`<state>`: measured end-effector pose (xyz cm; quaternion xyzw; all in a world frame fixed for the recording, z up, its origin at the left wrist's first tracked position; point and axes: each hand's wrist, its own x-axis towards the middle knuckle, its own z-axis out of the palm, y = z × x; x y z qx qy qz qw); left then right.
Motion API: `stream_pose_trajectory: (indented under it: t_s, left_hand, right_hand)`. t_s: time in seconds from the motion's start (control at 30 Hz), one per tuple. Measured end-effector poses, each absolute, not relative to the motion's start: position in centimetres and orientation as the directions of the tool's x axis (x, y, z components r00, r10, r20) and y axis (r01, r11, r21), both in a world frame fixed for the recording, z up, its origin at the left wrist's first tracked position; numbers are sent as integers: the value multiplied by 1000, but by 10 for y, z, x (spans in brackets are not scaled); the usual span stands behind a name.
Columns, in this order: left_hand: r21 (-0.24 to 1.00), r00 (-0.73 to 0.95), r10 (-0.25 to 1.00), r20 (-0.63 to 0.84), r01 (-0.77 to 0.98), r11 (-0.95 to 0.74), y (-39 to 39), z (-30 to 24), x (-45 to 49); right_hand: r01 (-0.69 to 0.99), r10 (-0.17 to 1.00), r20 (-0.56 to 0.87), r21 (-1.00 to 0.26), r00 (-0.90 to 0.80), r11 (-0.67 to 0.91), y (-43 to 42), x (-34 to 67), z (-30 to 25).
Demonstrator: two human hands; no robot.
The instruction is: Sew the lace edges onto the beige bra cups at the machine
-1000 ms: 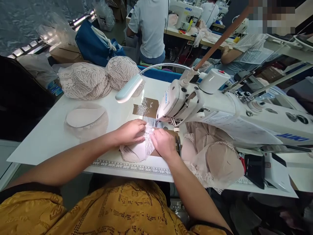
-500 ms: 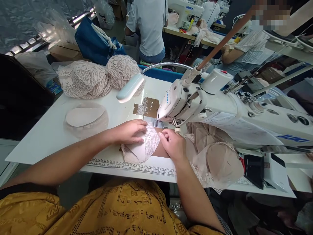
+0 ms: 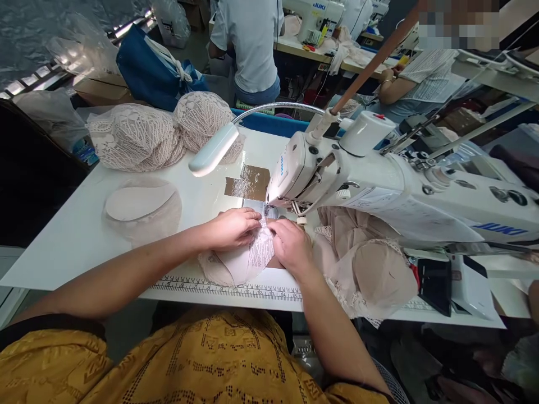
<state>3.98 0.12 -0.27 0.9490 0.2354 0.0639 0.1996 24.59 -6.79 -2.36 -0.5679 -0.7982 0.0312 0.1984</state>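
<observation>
A pale lace bra cup (image 3: pixel 236 266) lies on the sewing machine's bed, its far tip close under the needle area of the white sewing machine (image 3: pixel 290 168). From the left, my left hand (image 3: pixel 236 227) presses on the lace with curled fingers near the needle. My right hand (image 3: pixel 291 242) pinches the lace edge from the other side, close to the left fingertips. The needle point itself is too small to make out. Beneath the cup, a printed ruler strip (image 3: pixel 185 284) runs along the table's front edge.
Stacked lace cups (image 3: pixel 135 137) stand at the back left, with a smooth cup piece (image 3: pixel 138 203) nearer. A lamp (image 3: pixel 214 150) hangs over the table (image 3: pixel 63 235). Beige sewn pieces (image 3: pixel 379 269) and a black phone-like object (image 3: pixel 433 285) lie right. Co-workers sit beyond.
Both hands have come closer together at the needle, gathering the lace tip between them. The cup has turned slightly and its lower part has shifted left. The whole view has shifted a little.
</observation>
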Motion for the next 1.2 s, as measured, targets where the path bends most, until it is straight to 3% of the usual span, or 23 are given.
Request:
stream_pose_trajectory:
  t_s: [0.13,0.23,0.63,1.03,1.2]
  left_hand:
    - [359,865,501,23,460,-812,3,-4,41]
    - [312,859,510,36,475,-823,4,-6,42]
    - [218,886,463,-5,453,-865,20,-3,47]
    - [223,893,405,-196,443,-868,30,8,38]
    - [231,906,422,-43,420,-878,9,18,19]
  right_hand:
    - [924,920,196,-110,-340,365,-67,241,-21]
    - [940,930,185,-72,-317,334,-68,238,-22]
    - [978,975,103,-51,-197,203,-62,233,-22]
    - [982,987,-28,-104,-159,155,-62,231,-9]
    - [973,977,-90,-148,-194,180,-67,238,9]
